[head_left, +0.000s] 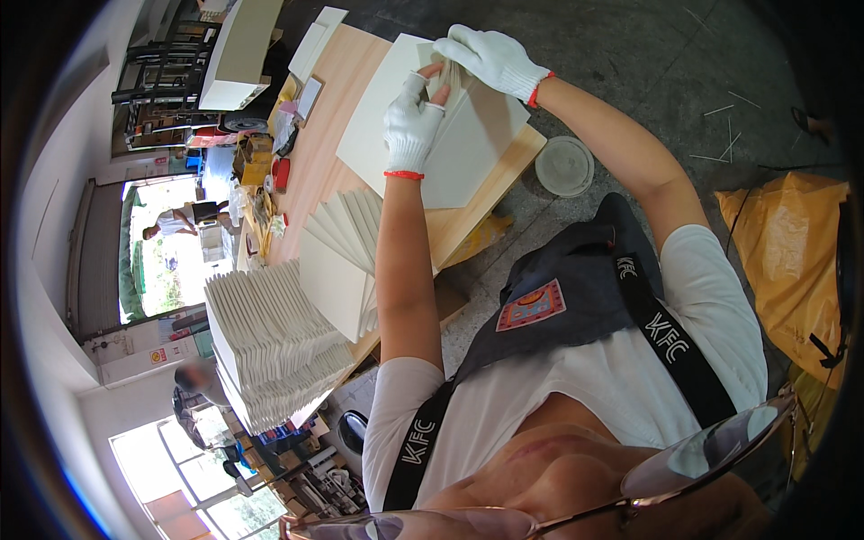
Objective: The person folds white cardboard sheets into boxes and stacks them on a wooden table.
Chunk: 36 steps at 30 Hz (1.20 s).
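Note:
My left hand [415, 128], in a white knit glove with bare thumb and finger tips, is over a large white sheet [378, 117] on the wooden table. Its thumb and forefinger are apart, their tips against a bundle of thin cream strips [454, 76]. My right hand [498, 63], gloved in white with a red cuff, curves over the bundle from the far side; its fingertips are partly hidden. More white sheet lies beneath both hands. Nearer, left of my left forearm, a fanned set of white panels [337, 270] leans beside a tall stack of folded white panels [270, 333].
The wooden table [337, 81] carries a red item [282, 175] and clutter along its far left edge. A round whitish bucket lid [565, 166] sits right of the table. Thin white sticks [718, 111] litter the dark floor near a yellow bag [783, 243]. Other people stand farther left.

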Available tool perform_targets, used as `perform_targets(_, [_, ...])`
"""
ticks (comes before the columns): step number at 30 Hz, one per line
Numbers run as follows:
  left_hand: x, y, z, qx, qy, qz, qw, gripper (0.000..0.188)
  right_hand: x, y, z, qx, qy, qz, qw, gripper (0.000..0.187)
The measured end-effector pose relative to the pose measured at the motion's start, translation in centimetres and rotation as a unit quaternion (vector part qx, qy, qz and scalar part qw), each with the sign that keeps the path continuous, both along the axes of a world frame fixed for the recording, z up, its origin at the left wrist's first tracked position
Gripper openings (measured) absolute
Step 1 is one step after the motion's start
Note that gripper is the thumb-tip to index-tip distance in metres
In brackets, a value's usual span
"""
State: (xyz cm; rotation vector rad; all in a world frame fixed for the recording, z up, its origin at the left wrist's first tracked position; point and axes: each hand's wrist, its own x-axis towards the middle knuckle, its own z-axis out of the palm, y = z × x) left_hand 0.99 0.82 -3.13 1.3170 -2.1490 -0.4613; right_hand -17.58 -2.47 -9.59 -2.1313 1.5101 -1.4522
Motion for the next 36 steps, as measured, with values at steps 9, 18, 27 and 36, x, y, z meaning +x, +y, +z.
perform_targets(9, [0.0,0.1,0.0,-0.074,-0.027,-0.042,0.996,0.032,0.2,-0.1,-0.2,-0.007,0.002,-0.01,1.0,0.039])
perform_targets(18, [-0.5,0.5,0.2,0.001,-0.036,0.012,0.999,0.04,0.1,-0.4,-0.8,-0.028,0.024,-0.007,0.999,0.036])
perform_targets(27, [-0.3,0.5,0.1,-0.072,-0.028,-0.012,0.997,0.037,-0.4,1.5,1.6,0.012,-0.014,0.025,1.0,0.04])
perform_targets(36, [-0.2,0.5,0.4,-0.031,-0.034,-0.011,0.999,0.029,-3.2,2.5,2.7,-0.008,0.234,-0.028,0.972,0.034])
